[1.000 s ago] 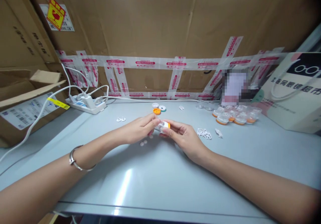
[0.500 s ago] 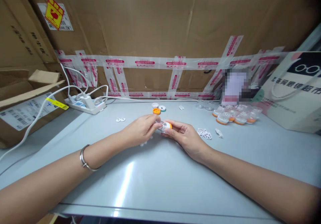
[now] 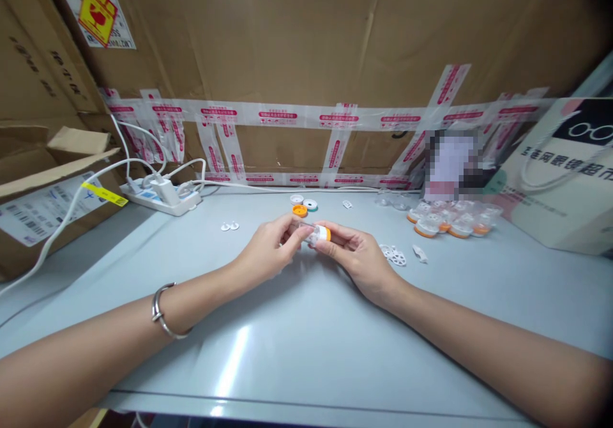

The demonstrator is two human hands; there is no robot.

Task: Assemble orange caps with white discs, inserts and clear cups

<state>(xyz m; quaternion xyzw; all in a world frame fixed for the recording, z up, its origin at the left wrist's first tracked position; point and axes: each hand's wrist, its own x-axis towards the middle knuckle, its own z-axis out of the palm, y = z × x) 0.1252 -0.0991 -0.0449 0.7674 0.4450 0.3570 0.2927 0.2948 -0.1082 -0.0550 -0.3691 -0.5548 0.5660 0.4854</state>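
Note:
Between both hands is a small clear plastic case with a white and orange base (image 3: 324,234), tilted on its side above the table. My left hand (image 3: 274,247) grips its clear end with thumb and fingers. My right hand (image 3: 361,257) is closed around the orange-and-white end. Just behind the hands lie an orange round cap (image 3: 299,211), a white round cap (image 3: 296,199) and a white cap with a green rim (image 3: 311,205). White perforated discs (image 3: 395,255) rest beside my right hand, with a curved white piece (image 3: 420,253) further right.
Several clear cases with orange bases (image 3: 445,219) are grouped at the back right, near a paper bag (image 3: 558,179). Two small white pieces (image 3: 230,226) lie to the left. A power strip with cables (image 3: 165,197) and an open cardboard box (image 3: 52,204) stand at the left. A large carton (image 3: 287,45) backs the table.
My left hand has turned about the clear end, its thumb now stretched along the case. The small white discs beneath it have become hidden. My right hand keeps its hold, and the view has shifted slightly.

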